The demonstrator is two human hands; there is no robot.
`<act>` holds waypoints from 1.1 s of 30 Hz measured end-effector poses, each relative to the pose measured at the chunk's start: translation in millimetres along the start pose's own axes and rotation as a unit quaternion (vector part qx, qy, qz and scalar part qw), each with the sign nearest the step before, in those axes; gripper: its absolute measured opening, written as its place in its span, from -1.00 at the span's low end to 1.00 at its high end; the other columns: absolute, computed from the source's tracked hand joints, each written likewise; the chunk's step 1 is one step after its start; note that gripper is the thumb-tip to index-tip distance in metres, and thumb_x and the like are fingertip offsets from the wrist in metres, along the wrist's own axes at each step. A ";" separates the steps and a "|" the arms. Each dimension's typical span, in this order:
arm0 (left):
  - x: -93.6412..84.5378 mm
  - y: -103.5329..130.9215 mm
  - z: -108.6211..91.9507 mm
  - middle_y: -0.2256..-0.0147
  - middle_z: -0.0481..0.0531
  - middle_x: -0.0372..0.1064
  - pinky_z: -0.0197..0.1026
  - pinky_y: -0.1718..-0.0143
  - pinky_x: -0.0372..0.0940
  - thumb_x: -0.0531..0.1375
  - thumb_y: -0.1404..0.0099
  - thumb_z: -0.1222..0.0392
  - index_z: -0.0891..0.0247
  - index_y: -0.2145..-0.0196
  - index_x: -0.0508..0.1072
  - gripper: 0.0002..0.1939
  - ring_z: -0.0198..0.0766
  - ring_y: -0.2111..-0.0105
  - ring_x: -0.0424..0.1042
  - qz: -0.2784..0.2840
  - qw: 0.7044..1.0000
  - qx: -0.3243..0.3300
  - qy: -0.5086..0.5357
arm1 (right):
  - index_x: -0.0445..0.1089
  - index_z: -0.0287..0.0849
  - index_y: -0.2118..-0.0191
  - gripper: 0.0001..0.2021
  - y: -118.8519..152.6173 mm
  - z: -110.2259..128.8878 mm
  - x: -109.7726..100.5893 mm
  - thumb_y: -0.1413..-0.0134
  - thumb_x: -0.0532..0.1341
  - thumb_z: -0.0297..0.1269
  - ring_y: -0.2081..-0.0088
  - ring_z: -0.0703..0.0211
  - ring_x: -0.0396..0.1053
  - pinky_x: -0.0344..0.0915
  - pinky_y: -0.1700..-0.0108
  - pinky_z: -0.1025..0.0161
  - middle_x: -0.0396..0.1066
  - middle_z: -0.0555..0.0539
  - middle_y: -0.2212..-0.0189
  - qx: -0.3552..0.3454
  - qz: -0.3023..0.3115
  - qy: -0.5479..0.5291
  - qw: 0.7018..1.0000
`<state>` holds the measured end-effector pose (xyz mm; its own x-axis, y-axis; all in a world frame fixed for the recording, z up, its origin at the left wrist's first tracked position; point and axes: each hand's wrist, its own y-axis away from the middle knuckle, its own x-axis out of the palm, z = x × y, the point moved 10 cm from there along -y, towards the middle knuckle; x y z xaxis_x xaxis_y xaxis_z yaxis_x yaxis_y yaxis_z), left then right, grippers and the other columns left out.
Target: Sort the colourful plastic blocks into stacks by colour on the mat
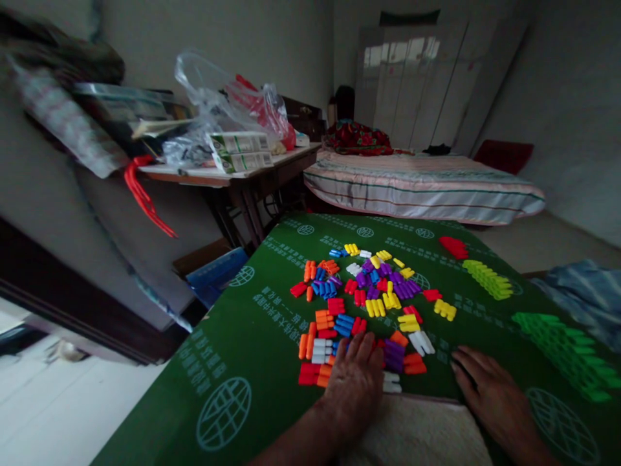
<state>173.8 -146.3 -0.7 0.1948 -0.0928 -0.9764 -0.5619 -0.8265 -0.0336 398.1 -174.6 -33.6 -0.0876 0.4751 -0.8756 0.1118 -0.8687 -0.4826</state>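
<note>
Many small plastic pieces lie in a loose pile on the green board, among them yellow pieces (375,307), purple pieces (393,356) and orange pieces (414,364). My left hand (356,382) rests palm down over the near part of the pile, its fingers close together over blue and white pieces; what lies beneath them is hidden. To the right, my right hand (490,395) lies flat on the board with its fingers stretched out, beside white pieces (421,343). Nothing shows in it.
Bright green pieces (567,349), lime pieces (488,279) and red pieces (453,246) form separate groups on the board's right side (509,330). Behind stand a cluttered desk (194,176) and a bed (417,184). A light-coloured surface (427,430) lies between my forearms.
</note>
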 end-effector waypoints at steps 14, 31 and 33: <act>3.6 -7.1 -16.1 -0.31 0.15 -0.04 0.34 -0.29 -0.16 -0.14 -0.36 -0.08 0.24 -0.25 0.15 -0.40 0.02 -0.32 -0.11 0.096 0.995 0.002 0.038 | 0.49 -0.20 0.12 -0.57 -4.4 7.0 -6.4 -0.29 -0.06 -0.09 0.07 -0.01 0.43 0.31 0.00 0.04 0.48 -0.19 0.07 -0.004 -0.014 0.004 1.000; -28.0 -142.5 25.4 -0.35 0.15 -0.11 0.25 -0.29 -0.11 -0.07 -0.30 -0.14 0.22 -0.25 0.13 -0.35 0.10 -0.34 -0.20 0.056 0.998 -0.039 0.002 | 0.50 -0.12 0.15 -0.65 -4.7 4.2 7.4 -0.25 0.00 -0.13 0.08 -0.01 0.45 0.32 0.00 0.04 0.51 -0.15 0.09 0.017 -0.021 -0.005 1.000; -27.6 -166.7 34.0 -0.35 0.14 -0.13 0.27 -0.27 -0.08 -0.06 -0.29 -0.14 0.20 -0.26 0.09 -0.34 0.13 -0.34 -0.19 0.050 0.998 -0.045 -0.008 | 0.50 -0.10 0.15 -0.65 -4.6 4.6 7.0 -0.25 0.00 -0.12 0.10 0.00 0.46 0.33 0.02 0.05 0.51 -0.14 0.09 0.012 -0.033 -0.001 0.999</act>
<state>234.8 12.9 24.6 0.1279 -0.1692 -0.9772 -0.5034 -0.8600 0.0831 392.5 -167.9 -37.4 -0.0969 0.5304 -0.8422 0.0811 -0.8391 -0.5379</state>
